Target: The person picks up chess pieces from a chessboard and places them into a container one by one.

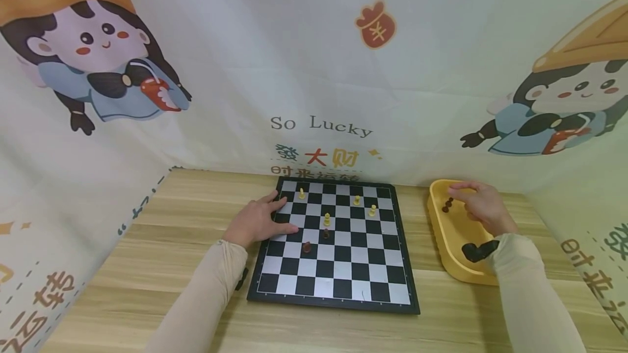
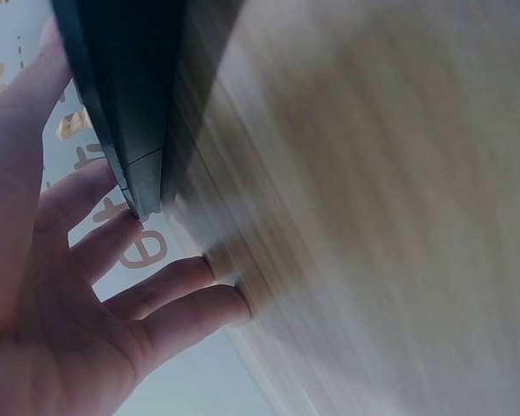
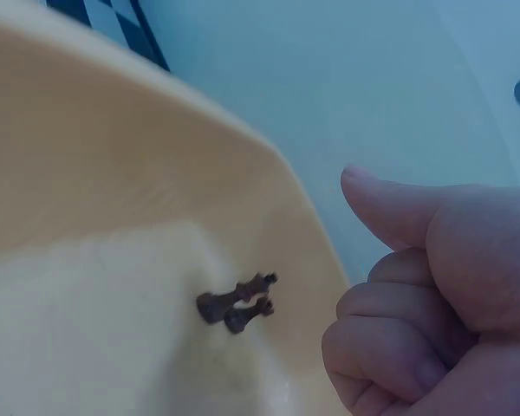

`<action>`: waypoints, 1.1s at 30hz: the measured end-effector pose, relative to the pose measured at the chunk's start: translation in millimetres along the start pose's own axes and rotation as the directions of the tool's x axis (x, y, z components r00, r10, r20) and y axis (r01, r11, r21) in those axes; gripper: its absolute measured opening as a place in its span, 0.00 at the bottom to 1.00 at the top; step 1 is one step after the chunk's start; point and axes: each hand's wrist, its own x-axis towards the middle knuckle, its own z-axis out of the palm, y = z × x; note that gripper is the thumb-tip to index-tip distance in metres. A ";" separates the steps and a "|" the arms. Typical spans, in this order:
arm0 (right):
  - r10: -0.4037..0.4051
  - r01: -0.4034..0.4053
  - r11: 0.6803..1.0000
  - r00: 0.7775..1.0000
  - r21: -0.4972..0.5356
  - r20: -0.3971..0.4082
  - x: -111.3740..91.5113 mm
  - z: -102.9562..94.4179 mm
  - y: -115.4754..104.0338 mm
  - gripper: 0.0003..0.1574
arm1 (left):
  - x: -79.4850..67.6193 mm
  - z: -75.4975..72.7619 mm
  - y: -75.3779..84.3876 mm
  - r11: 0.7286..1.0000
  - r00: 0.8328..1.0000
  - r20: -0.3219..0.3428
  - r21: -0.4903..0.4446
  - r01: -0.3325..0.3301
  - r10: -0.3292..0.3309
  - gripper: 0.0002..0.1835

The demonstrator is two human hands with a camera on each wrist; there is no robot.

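Two slim dark pieces (image 3: pixel 227 305) lie together in one yellow tray (image 1: pixel 457 233); two more and four yellow pieces (image 1: pixel 327 219) are on one chequered board (image 1: pixel 342 271). The left hand (image 1: pixel 257 219), spread, touches it; the right hand (image 1: pixel 483 208), curled, hovers above the tray, hold unclear.

Beige sleeves (image 1: pixel 532 293), black wrist camera (image 1: pixel 477 252)

Smooth plastic tray (image 1: pixel 456 244), wood-grained tabletop (image 1: pixel 162 238), cloth backdrop (image 1: pixel 255 31)
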 end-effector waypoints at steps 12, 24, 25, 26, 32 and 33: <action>-0.027 0.027 0.994 1.000 -0.104 0.002 -9.1 12.9 -22.7 0.36 | 1.8 0.0 -1.0 1.000 1.000 0.006 0.000 -0.010 0.010 0.51; -0.066 0.069 0.981 0.998 -0.181 0.021 -19.7 36.2 -49.8 0.31 | 2.3 -0.4 0.7 1.000 1.000 0.003 -0.002 -0.013 0.013 0.52; -0.065 0.069 0.981 0.997 -0.182 0.028 -20.3 38.0 -51.5 0.31 | 2.2 -0.5 0.6 1.000 1.000 0.002 -0.001 -0.013 0.013 0.52; -0.062 0.067 0.982 0.997 -0.178 0.036 -21.0 39.6 -53.1 0.30 | 2.1 -0.7 0.7 1.000 1.000 0.004 -0.002 -0.010 0.010 0.52; -0.056 0.064 0.992 0.996 -0.113 0.068 -22.1 47.6 -58.6 0.30 | 0.5 -1.4 0.4 1.000 1.000 0.009 0.000 -0.001 0.001 0.52; -0.058 0.065 0.992 0.996 -0.104 0.067 -21.7 49.1 -58.9 0.29 | 0.1 -1.0 0.1 1.000 1.000 0.006 -0.001 -0.003 0.003 0.52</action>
